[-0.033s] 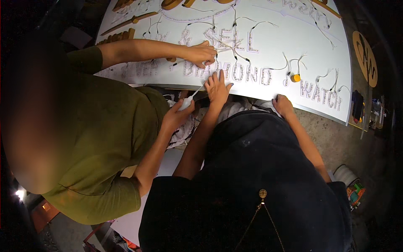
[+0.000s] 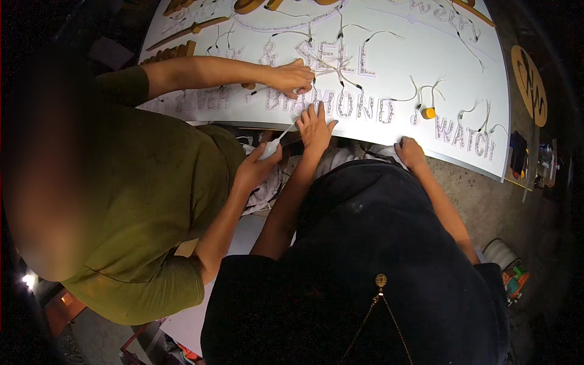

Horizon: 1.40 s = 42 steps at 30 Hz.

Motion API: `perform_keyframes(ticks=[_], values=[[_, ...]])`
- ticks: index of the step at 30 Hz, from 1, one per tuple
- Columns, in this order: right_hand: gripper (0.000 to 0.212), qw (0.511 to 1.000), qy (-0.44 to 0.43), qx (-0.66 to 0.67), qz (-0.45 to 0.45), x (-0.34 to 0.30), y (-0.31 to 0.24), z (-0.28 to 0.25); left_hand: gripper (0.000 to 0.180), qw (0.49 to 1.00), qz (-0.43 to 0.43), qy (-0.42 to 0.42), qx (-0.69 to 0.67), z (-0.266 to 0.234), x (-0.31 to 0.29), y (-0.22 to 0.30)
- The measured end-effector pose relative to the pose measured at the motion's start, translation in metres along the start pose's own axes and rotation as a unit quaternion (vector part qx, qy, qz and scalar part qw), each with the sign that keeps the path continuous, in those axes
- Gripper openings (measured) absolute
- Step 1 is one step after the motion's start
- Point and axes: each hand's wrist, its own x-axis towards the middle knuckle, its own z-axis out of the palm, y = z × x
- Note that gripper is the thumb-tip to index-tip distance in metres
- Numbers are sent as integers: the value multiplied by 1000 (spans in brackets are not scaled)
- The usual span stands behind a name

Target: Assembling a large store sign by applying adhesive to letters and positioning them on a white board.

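Observation:
My left hand [image 2: 315, 131] lies on the near edge of a white board [image 2: 407, 70], fingers stretched out and tips touching a clear outlined letter in the middle row of letters [image 2: 365, 106]. Farther right, my right hand [image 2: 412, 153] rests at the board's front edge with its fingers curled; whether it grips anything is hidden. A co-worker in an olive shirt leans in from the left. One co-worker hand [image 2: 292, 79] presses among the letters just beyond my left hand. The co-worker's other hand [image 2: 258, 167] holds a small white squeeze bottle [image 2: 268, 150], its thin nozzle pointing toward my left fingertips.
Thin wires with black connectors [image 2: 359, 87] trail from the letters. A small yellow round piece [image 2: 429, 113] sits on the board at right. Wooden-coloured cut shapes [image 2: 188, 30] lie at the far left. A round tan sign [image 2: 529, 85] stands beyond the right edge, and a spool [image 2: 500, 252] below.

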Motion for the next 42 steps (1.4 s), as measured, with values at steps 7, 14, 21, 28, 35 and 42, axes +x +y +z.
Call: perform_keyframes(ticks=[7, 14, 21, 28, 35, 42], values=[[37, 1000, -4, -4, 8, -1, 0, 0, 66, 999, 26, -23, -26, -8, 4, 10], [35, 1000, 17, 2, -4, -3, -2, -1, 59, 986, 144, -54, -57, -17, 18, 46], [34, 999, 38, -5, -5, -1, 1, 4, 59, 983, 167, -55, -44, 4, 22, 47], [34, 999, 40, -2, -12, 0, 4, 7, 62, 985, 160, -52, -42, 9, 16, 47], [36, 999, 33, -7, -12, -1, 1, 3, 63, 984, 159, -61, -55, 4, 17, 48], [36, 999, 29, -11, -8, 0, 1, 4, 62, 980, 156, -59, -108, 4, 15, 47]])
